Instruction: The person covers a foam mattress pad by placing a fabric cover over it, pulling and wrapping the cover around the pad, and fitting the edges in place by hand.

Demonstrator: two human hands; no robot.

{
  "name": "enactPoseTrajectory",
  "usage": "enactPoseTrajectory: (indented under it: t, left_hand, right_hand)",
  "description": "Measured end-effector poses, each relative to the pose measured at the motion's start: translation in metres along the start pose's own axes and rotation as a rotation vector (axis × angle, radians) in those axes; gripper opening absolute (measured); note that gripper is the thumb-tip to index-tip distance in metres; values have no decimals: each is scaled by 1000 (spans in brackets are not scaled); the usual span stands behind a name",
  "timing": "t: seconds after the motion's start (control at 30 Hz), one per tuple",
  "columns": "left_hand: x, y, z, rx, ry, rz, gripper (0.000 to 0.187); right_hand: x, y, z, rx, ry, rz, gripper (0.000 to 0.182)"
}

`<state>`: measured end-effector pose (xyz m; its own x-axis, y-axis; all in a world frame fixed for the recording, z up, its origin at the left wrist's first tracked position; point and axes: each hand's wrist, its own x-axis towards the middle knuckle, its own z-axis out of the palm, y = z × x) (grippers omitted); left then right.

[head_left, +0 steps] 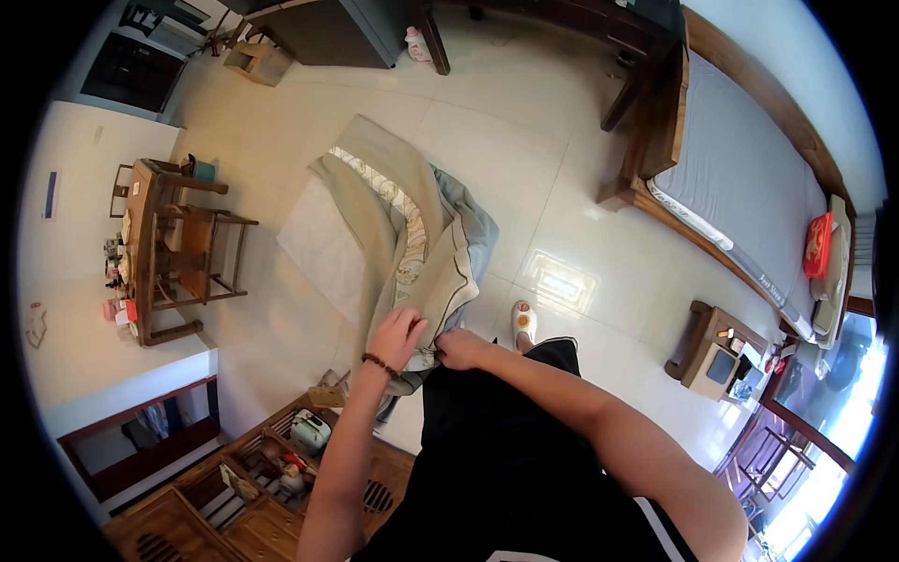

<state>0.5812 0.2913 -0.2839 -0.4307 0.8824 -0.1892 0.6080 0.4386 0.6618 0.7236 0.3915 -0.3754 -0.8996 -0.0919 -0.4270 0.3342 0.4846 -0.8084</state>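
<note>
A large grey-green bedding cover (379,201) with a patterned cream band hangs in folds in front of my body and spreads over the tiled floor. Its upper edge is at my hands. My left hand (397,339), with a beaded bracelet at the wrist, has its fingers closed on the fabric. Close beside it, to the right, my right hand (457,347) is closed on the cover's edge near my waist. A pale, thin sheet-like part (323,248) lies to the left of the folds.
A bed (749,159) with a grey mattress stands at the right, with a small wooden stand (716,354) below it. At the left are a wooden table (142,253) and chair (195,253). A wooden cabinet (169,525) stands at lower left. My foot (524,323) shows on the floor.
</note>
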Motion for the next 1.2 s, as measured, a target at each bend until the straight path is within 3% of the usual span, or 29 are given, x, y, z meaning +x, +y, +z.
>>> enactPoseTrajectory:
  t: [0.03,0.17,0.33,0.43,0.67,0.77,0.83,0.97,1.07,1.2]
  left_hand:
    - [4,-3,5,112,-27,45,17]
    - [5,-10,10,76,-11,140,18]
    - [-9,-14,8,-110,-29,120,17]
    - [-24,-17,3,-111,-84,96,17]
    - [-46,-26,14,-127,-45,-2,18]
    - [-44,-38,17,-149,-62,-68,20]
    - [-45,-42,20,-200,-110,-120,22]
    - [-33,-37,23,-215,-170,-138,23]
    - [-13,-40,26,-184,-140,-48,23]
    - [13,-34,22,-210,-75,50,15]
  right_hand:
    - [0,-1,-3,3,-5,6,23]
    - [0,10,6,3,105,-61,21]
    - [-17,13,1,-39,46,-53,20]
    - [-27,12,-1,-68,-70,-8,21]
    - [-20,19,11,-110,-101,-30,23]
    - [-26,53,-1,334,129,-142,24]
    - [-25,70,-12,977,255,112,29]
    - [-15,61,-43,1260,481,346,38]
    - [7,68,-22,1316,624,173,30]
    - [26,55,-17,1311,802,176,20]
